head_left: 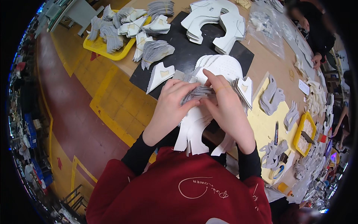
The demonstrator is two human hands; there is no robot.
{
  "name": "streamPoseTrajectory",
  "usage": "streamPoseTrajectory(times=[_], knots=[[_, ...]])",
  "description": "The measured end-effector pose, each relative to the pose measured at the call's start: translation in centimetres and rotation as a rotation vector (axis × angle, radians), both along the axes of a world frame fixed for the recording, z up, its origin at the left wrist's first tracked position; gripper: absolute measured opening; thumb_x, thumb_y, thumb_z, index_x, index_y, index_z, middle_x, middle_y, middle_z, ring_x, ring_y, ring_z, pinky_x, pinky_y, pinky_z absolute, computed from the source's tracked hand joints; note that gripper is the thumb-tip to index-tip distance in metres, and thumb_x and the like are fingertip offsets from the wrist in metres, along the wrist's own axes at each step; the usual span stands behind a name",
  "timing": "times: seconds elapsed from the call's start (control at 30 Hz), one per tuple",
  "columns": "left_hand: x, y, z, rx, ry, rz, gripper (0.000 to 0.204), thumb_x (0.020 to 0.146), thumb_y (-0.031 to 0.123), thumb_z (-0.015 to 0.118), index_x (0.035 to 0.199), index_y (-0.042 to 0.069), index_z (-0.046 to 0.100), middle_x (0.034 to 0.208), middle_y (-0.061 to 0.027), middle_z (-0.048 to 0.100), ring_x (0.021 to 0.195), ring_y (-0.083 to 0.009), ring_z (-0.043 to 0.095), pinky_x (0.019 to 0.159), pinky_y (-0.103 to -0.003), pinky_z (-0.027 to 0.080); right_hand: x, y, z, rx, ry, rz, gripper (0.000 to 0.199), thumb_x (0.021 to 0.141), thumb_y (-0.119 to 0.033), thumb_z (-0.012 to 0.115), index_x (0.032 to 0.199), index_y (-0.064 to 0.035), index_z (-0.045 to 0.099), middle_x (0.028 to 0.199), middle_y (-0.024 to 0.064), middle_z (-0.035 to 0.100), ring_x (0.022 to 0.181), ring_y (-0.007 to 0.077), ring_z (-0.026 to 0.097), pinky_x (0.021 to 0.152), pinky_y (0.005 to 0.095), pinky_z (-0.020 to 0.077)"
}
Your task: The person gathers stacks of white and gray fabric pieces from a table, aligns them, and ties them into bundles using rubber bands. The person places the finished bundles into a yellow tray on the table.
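Over the near edge of the black mat, my two hands close in on a small stack of grey cut pieces. My left hand grips its left side, thumb below and fingers above. My right hand holds the other side, with one finger raised. Beneath them, white shoe upper pieces fan out and hang past the table edge; behind is their perforated white part. A bundle of white and grey pieces lies left of my hands, another bundle right. My hands partly hide the grey stack.
A yellow tray heaped with bundles stands far left. Stacked white curved pieces sit at the back. On the right are grey pieces, a pen-like tool, a tape roll and a yellow bin. Another person's hand is beyond.
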State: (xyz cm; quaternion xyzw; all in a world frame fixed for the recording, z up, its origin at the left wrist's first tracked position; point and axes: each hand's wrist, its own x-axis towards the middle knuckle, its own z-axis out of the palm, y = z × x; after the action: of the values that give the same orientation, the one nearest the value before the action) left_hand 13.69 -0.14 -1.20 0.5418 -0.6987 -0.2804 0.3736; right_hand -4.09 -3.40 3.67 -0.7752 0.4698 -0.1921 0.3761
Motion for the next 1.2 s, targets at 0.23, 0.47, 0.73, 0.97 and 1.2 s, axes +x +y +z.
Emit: streamPoseTrajectory(times=[0.23, 0.47, 0.73, 0.97, 1.2], knots=[[-0.3, 0.8, -0.8, -0.15, -0.142, 0.002, 0.048, 0.081, 0.001, 0.06, 0.129, 0.004, 0.054, 0.122, -0.0124, 0.057, 0.116, -0.0315, 0.052, 0.103, -0.046, 0.037, 1.1, 4.6, -4.6, -0.34, 0.218, -0.172, 0.066, 0.088, -0.007, 0.062, 0.143, 0.0105, 0.031, 0.145, 0.0291, 0.037, 0.138, 0.0464, 0.032, 0.113, 0.0542, 0.0256], [-1.0, 1.0, -1.3, -0.061, -0.269, -0.065, 0.054, 0.083, 0.003, 0.059, 0.134, 0.004, 0.04, 0.127, -0.0171, 0.048, 0.139, -0.0351, 0.034, 0.113, -0.068, 0.006, 2.4, 5.0, -4.3, -0.176, 0.13, -0.22, 0.063, 0.088, -0.002, 0.054, 0.145, 0.0092, 0.029, 0.151, 0.0275, 0.028, 0.143, 0.046, 0.023, 0.117, 0.0555, 0.0133], [-0.5, 0.1, -0.8, -0.022, -0.245, -0.145, 0.044, 0.085, 0.002, 0.058, 0.126, 0.003, 0.043, 0.126, -0.0181, 0.045, 0.136, -0.0377, 0.035, 0.114, -0.065, 0.011, 2.2, 4.7, -5.0, -0.414, 0.251, -0.219, 0.049, 0.087, 0.001, 0.055, 0.135, 0.0029, 0.043, 0.132, 0.0228, 0.048, 0.127, 0.039, 0.045, 0.113, 0.0498, 0.0274], [-1.0, 2.6, 1.5, 0.227, 0.735, -0.148, 0.064, 0.086, 0.0, 0.06, 0.144, 0.003, 0.034, 0.144, -0.0195, 0.032, 0.129, -0.0362, 0.042, 0.107, -0.041, 0.037, 0.3, 4.3, -0.5, -0.099, -0.296, -0.311, 0.034, 0.075, -0.01, 0.072, 0.106, 0.0006, 0.063, 0.089, 0.0118, 0.06, 0.071, 0.021, 0.062, 0.064, 0.0305, 0.0494], [-0.5, 1.5, 4.0, 0.271, 0.192, -0.314, 0.073, 0.086, -0.003, 0.065, 0.149, 0.005, 0.03, 0.138, -0.0144, 0.044, 0.117, -0.0228, 0.055, 0.097, -0.034, 0.048, 0.5, 3.5, 1.5, -0.095, -0.159, -0.371, 0.035, 0.075, -0.016, 0.075, 0.103, 0.0016, 0.065, 0.081, 0.0085, 0.057, 0.062, 0.0146, 0.057, 0.058, 0.0262, 0.0463]])
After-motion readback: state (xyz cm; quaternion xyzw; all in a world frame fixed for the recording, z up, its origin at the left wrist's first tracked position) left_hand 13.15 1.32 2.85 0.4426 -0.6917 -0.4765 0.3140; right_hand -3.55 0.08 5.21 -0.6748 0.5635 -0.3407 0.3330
